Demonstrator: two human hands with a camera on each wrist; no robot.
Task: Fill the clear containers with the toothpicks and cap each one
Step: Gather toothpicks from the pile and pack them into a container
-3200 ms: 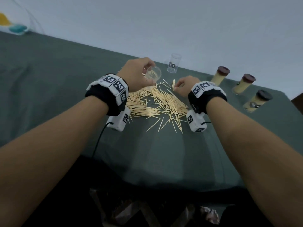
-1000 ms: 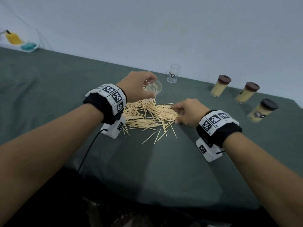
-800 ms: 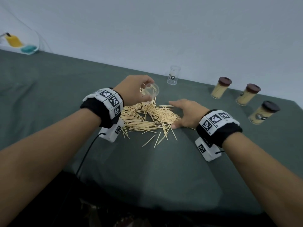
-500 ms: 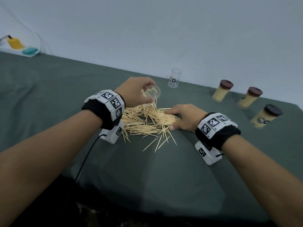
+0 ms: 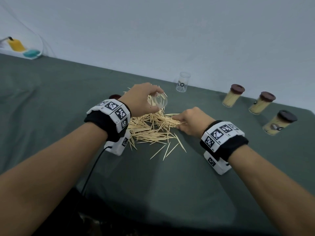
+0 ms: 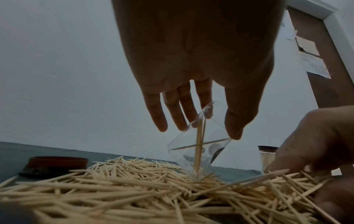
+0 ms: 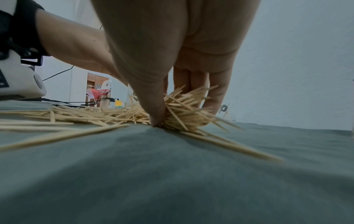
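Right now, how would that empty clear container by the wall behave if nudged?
The empty clear container stands upright, tall and narrow, so it would probably tip easily. It looks like thin plastic, likely very light. Being round, it may roll once it is down.

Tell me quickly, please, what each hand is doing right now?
Left hand: holds the tilted clear container over the pile.
Right hand: pinches a bunch of toothpicks on the cloth.
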